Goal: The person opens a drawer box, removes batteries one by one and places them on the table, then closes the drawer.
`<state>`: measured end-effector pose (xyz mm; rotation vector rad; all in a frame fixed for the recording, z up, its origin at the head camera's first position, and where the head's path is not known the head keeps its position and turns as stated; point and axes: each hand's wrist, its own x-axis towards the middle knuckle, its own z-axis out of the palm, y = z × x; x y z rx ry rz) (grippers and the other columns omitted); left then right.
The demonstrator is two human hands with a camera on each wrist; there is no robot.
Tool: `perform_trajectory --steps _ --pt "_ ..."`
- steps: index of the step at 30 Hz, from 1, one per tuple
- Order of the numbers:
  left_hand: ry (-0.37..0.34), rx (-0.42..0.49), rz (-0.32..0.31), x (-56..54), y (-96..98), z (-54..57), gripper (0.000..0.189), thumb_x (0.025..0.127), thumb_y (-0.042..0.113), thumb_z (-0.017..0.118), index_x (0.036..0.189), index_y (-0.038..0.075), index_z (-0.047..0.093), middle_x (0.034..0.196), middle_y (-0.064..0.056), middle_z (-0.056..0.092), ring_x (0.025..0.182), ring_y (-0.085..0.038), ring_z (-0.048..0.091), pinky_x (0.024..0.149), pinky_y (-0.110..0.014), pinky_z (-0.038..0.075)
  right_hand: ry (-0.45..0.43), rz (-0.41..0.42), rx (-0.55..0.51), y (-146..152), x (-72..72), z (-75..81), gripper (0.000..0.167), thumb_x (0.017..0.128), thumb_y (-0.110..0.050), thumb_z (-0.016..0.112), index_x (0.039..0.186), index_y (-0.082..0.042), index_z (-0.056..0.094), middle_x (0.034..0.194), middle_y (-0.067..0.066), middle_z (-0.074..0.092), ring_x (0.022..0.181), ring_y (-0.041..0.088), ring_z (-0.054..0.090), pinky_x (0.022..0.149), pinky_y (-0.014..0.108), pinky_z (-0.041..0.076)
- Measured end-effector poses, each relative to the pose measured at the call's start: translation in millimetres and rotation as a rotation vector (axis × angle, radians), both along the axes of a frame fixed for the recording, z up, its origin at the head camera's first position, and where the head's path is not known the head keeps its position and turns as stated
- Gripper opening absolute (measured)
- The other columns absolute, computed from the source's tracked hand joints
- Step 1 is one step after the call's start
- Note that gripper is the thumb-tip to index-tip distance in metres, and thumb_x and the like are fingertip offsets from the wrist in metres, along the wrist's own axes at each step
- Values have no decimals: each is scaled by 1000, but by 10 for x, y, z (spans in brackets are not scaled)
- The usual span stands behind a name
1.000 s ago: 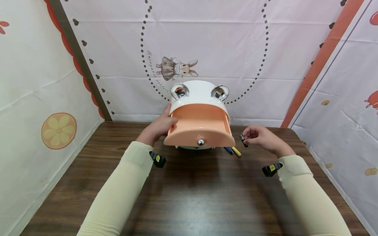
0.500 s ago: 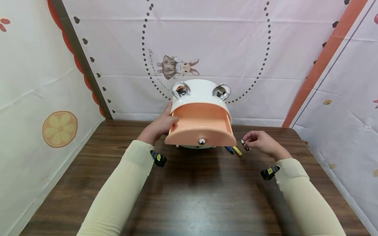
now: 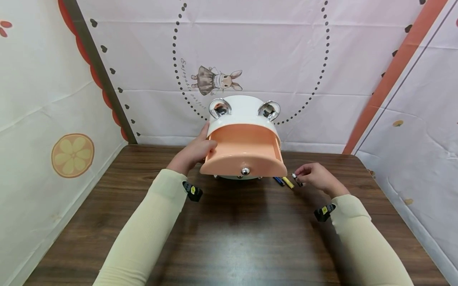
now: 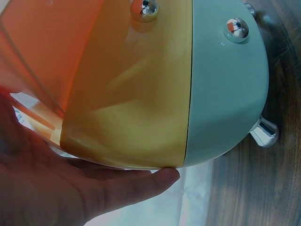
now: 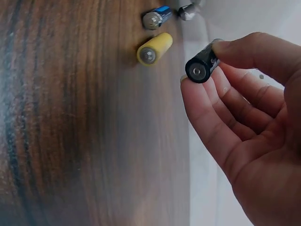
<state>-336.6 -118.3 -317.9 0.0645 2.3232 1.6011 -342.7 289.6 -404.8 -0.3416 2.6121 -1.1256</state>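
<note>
Battery in black casing is pinched between thumb and fingers of the right hand, just beside the yellow battery; a light, level hold should avoid knocking its neighbour. Straight-fingered, the left hand touches the side of the cabinet, where gentle pressure would steady it.

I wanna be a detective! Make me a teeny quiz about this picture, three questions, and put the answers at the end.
1. True or false: the left hand touches the drawer box.
2. Pick one. What does the right hand pinch?
A) a silver knob
B) a dark battery
C) nothing
3. Fill in the blank: the orange drawer stands ____ (open or closed).

Key:
1. True
2. B
3. open
</note>
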Motion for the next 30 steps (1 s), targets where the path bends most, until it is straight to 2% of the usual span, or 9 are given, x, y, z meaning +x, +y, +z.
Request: perform_trajectory --steps 9,17,20,26,30 --pt "46 -10 17 31 4 -24 92 87 20 46 152 42 -16 152 -14 24 82 -25 53 57 -33 49 3 -33 72 2 -17 -95 21 90 -11 62 106 1 67 94 12 65 74 23 62 66 36 52" --pt "21 2 13 35 11 -2 91 89 18 46 151 43 -16 149 -16 28 75 -22 51 57 -33 48 -10 -46 94 -10 -14 -142 20 90 -10 62 106 1 68 91 12 65 69 20 60 63 33 50" --pt "7 10 3 67 25 54 90 90 17 45 152 40 -17 148 -17 28 72 -21 51 56 -33 48 -14 -60 107 -13 -16 -171 19 89 -10 62 104 0 68 91 11 66 69 18 59 62 32 50" --pt "1 -4 -8 253 71 257 89 90 13 42 154 32 -17 148 -19 29 65 -18 48 56 -31 47 26 -53 167 -26 -18 -218 16 86 -10 63 99 -1 70 88 9 68 67 16 59 60 31 49" --pt "1 -8 -3 306 79 297 90 89 13 42 154 32 -16 148 -19 29 65 -18 48 56 -30 46 54 -50 210 -50 -17 -219 14 85 -10 65 95 -2 71 84 7 69 64 16 59 59 31 49"
